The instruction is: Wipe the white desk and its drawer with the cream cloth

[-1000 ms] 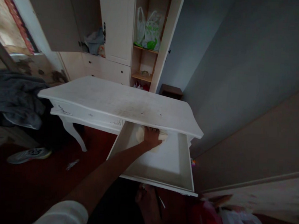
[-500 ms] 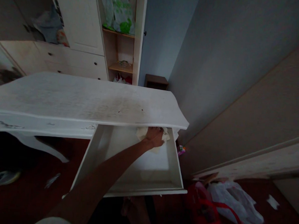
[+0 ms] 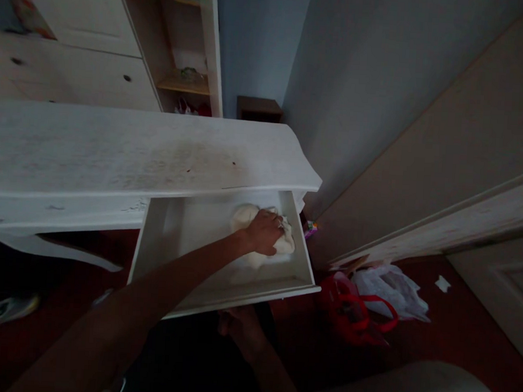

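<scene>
My left hand (image 3: 266, 231) reaches into a pulled-out white drawer (image 3: 209, 303) and presses on a cream cloth (image 3: 285, 239), fingers bent over it. The cloth lies bunched on the drawer's bottom, toward the right side; part of it is hidden under the hand. Below the drawer's front edge, my right hand (image 3: 239, 328) is held low with its fingers curled in, and I see nothing in it. It is dark there, and the drawer front is just above it. The drawer belongs to a white desk (image 3: 158, 149) with dark smudges on its top.
A white cabinet (image 3: 90, 73) with open shelves stands behind the desk, beside a small brown box-like piece (image 3: 260, 107). To the right are a wall (image 3: 380, 97), a red bag (image 3: 347, 311) and a white plastic bag (image 3: 390, 287) on the floor. A shoe (image 3: 7, 314) shows at lower left.
My left hand and the cloth have come from the back of the drawer toward its front right. The view has tilted down and turned right, showing more of my right forearm.
</scene>
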A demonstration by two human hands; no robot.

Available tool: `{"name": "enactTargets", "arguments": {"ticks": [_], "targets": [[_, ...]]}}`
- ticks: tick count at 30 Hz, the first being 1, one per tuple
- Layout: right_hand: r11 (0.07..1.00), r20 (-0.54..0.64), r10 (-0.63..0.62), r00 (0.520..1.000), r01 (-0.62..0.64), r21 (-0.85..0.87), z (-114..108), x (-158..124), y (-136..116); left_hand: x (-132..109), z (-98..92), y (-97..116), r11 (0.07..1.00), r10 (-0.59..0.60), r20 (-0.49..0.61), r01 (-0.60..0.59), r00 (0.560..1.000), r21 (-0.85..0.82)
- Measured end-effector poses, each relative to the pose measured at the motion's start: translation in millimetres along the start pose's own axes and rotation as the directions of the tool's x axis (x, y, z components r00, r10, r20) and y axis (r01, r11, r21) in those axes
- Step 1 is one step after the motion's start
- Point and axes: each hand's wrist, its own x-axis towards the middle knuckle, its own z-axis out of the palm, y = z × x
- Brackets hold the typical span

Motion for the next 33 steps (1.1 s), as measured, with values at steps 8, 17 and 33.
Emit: {"name": "enactTargets", "arguments": {"ticks": [8, 17, 33], "targets": [[1.000, 0.003, -0.008, 1.000, 0.008, -0.015, -2.5, 0.6, 1.6, -20.0, 2.7, 45.6, 0.980, 0.189, 0.037, -0.186, 0.981, -0.072], [1.000, 0.032, 0.008, 0.999, -0.007, -0.022, -4.5, -0.1, -1.4, -26.4, -5.8, 43.0, 0.927, 0.310, 0.167, -0.259, 0.936, -0.270], [0.999, 0.007, 0.017, 1.000, -0.017, -0.046, -10.7, 2.1, -1.1, -114.9, 2.3, 31.4, 0.930, -0.071, 0.198, 0.137, 0.978, -0.342]]}}
